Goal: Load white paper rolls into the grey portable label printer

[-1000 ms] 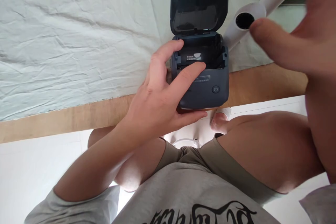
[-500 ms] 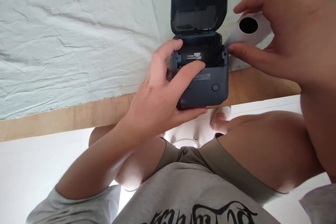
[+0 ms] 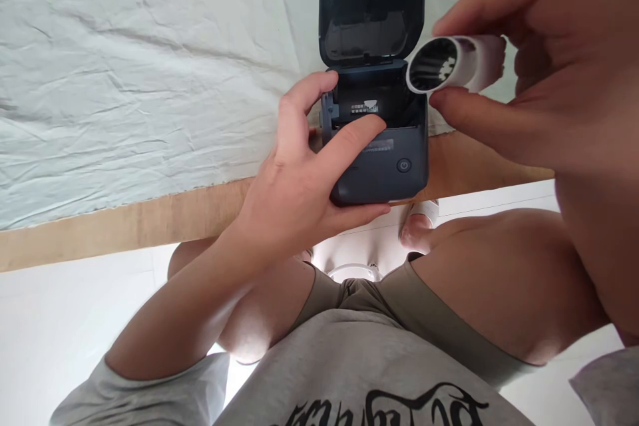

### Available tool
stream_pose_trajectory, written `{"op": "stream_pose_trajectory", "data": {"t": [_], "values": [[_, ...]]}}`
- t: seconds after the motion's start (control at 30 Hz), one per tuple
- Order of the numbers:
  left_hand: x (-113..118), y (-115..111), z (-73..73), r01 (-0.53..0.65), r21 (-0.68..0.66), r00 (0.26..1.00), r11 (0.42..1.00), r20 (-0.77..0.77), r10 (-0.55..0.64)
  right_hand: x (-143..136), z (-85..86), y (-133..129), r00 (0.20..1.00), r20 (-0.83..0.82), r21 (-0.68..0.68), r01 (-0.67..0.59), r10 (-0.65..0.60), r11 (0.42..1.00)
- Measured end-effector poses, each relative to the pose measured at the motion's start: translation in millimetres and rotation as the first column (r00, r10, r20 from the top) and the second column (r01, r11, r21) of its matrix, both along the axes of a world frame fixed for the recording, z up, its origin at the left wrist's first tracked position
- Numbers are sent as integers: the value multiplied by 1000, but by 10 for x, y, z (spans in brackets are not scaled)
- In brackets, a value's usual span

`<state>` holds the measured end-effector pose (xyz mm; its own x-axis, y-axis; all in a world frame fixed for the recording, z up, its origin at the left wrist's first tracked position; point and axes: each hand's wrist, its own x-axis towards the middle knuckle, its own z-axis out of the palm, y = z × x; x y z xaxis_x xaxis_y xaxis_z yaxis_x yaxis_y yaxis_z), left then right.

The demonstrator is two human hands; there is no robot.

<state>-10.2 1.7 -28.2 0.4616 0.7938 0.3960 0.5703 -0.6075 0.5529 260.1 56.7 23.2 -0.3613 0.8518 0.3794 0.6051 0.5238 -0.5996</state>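
A small dark blue label printer stands at the table's near edge, its lid tipped up and back. Its paper bay holds no roll, and a small printed sticker shows inside. My left hand grips the printer from the left, with fingers over the bay's rim and along the front face. Between the thumb and fingers of my right hand is a white paper roll with a hollow core. The roll lies on its side, its open end facing the bay's upper right corner. Whether it touches the printer I cannot tell.
A pale, wrinkled cloth covers the table, leaving a strip of bare wooden edge along the front. Below the edge are my legs and the white floor.
My right hand has turned the roll from a slanted stance onto its side and brought its open end left to the bay. The printer has shifted slightly left in view.
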Motion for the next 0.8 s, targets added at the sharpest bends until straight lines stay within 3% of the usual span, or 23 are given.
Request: {"op": "stream_pose_trajectory", "data": {"t": [0.1,0.23,0.33,0.43,0.53,0.63,0.67,0.7,0.8], "values": [[19,3,-3,-10,65,1000,998,20,8,-38,66,19,983,183,92,-8,-9,996],[55,15,2,-13,92,996,996,92,4,-90,68,60,971,205,53,-135,121,989],[96,3,-8,-52,86,995,995,85,44,-168,3,41,982,170,162,-112,84,980],[114,-6,-31,-87,63,995,994,48,84,-252,-33,2,967,256,220,-56,-2,974],[66,31,-35,-54,83,994,995,104,46,-323,-9,-16,964,263,233,-33,-30,972],[-27,86,24,23,109,975,994,216,-46,-388,40,-25,973,211,168,-134,97,977],[-56,96,56,30,172,977,985,201,-65,-407,54,-33,968,201,147,-183,152,972],[-78,99,90,-26,197,979,980,206,-15,-422,65,-44,962,200,133,-217,188,967],[-105,79,169,-47,286,994,957,110,16,-430,82,-93,955,233,162,-224,183,961]]}}
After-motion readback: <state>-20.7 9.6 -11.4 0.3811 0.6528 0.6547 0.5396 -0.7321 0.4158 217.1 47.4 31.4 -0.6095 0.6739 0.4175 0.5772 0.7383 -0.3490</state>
